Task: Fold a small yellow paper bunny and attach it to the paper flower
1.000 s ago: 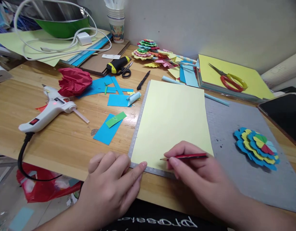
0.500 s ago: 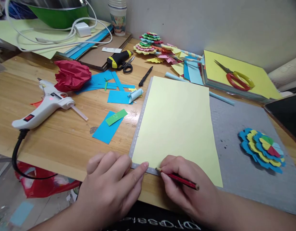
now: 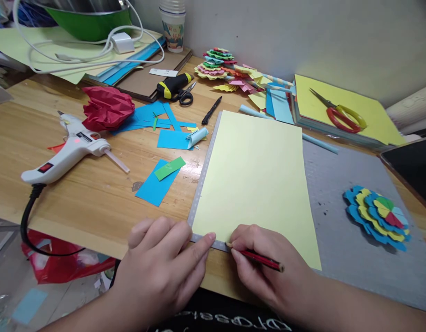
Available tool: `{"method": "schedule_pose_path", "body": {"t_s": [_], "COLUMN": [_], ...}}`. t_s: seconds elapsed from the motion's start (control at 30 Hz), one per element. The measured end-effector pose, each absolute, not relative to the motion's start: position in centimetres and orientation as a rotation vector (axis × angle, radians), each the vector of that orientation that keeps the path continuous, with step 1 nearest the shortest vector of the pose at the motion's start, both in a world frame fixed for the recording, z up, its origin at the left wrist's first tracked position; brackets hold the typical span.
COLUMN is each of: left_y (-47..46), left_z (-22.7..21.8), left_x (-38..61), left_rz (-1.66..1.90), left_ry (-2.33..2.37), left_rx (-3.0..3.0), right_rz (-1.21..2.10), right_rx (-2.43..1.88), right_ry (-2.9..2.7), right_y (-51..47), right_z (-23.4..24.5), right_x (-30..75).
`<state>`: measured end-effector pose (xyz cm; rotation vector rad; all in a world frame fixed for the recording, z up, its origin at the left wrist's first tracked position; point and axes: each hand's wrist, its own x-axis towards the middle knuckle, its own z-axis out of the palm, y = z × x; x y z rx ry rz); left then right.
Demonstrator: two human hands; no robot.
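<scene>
A sheet of pale yellow paper (image 3: 254,180) lies on a grey cutting mat (image 3: 340,203) in front of me. My right hand (image 3: 268,260) pinches a red and black pencil (image 3: 263,259), its tip at the paper's near edge beside the mat's marked scale. My left hand (image 3: 168,263) rests at the near left corner, index finger stretched out with its tip on the paper's edge. The other left fingers are bent, their tips partly hidden, and no object shows in them. A layered paper flower (image 3: 377,216) in blue and yellow sits on the mat at the right.
On the left are a white glue gun (image 3: 68,152), crumpled red paper (image 3: 107,108) and blue paper pieces (image 3: 157,186). Black scissors (image 3: 186,97) and a black pen (image 3: 212,110) lie farther back. Red and yellow scissors (image 3: 344,117) rest on a yellow paper stack (image 3: 372,103). Paper flowers (image 3: 218,64) lie by the wall.
The view has shifted slightly, so things at the left appear a little farther right. Both hands keep nearly the same place at the paper's near edge, the pencil still in my right hand.
</scene>
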<state>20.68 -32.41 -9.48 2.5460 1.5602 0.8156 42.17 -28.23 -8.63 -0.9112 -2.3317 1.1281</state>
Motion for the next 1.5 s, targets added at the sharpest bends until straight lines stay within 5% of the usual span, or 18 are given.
{"method": "schedule_pose_path", "body": {"t_s": [1.5], "left_y": [-32.47], "left_z": [-9.35], "left_x": [20.70], "left_rz": [0.803], "left_ry": [1.561], "left_rx": [2.538], "right_rz": [1.181], "right_rx": [-0.867], "right_ry": [-2.251], "right_y": [-28.15], "right_z": [-8.51], "right_x": [42.28]}}
